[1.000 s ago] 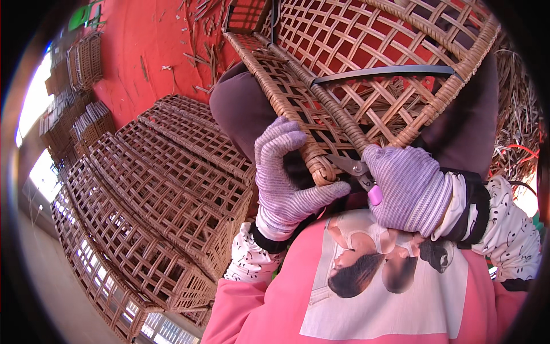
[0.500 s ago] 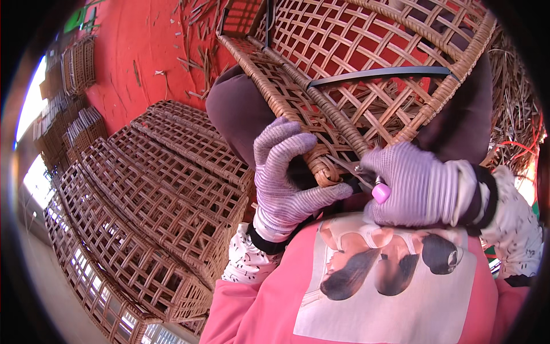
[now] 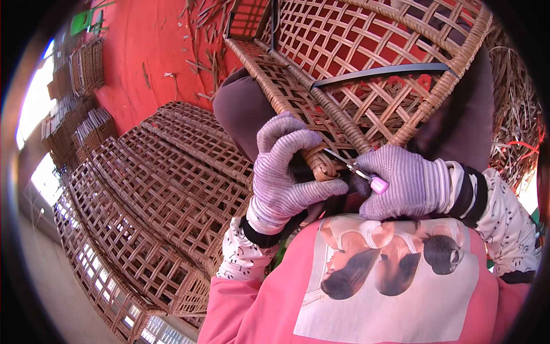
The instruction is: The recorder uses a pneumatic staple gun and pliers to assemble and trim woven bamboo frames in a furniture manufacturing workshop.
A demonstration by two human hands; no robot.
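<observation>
A woven rattan basket (image 3: 375,46), with lattice sides and thickly wrapped rims, rests against my legs. My left hand (image 3: 281,172), in a lilac ribbed glove, grips its near wrapped corner (image 3: 323,168), fingers over the rim and thumb below the curled end. In my right hand (image 3: 404,180), gloved alike, is a pair of small scissors (image 3: 378,184) with a pink handle. Their metal blades point left at the wrapped corner, one lying close along the rim. My right fingers hide most of the handle. A dark curved strap (image 3: 381,73) crosses the basket's lattice.
Stacked brown woven lattice panels (image 3: 172,189) stand close on my left. More stacked baskets (image 3: 87,66) are farther back. Cut strips (image 3: 213,63) litter the red floor (image 3: 137,46). A pile of dry strips (image 3: 518,103) lies to the right.
The scissors have turned in my right hand, and their blades show more plainly at the corner. The right hand has shifted slightly left; the left hand keeps its grip. The whole view has shifted a little.
</observation>
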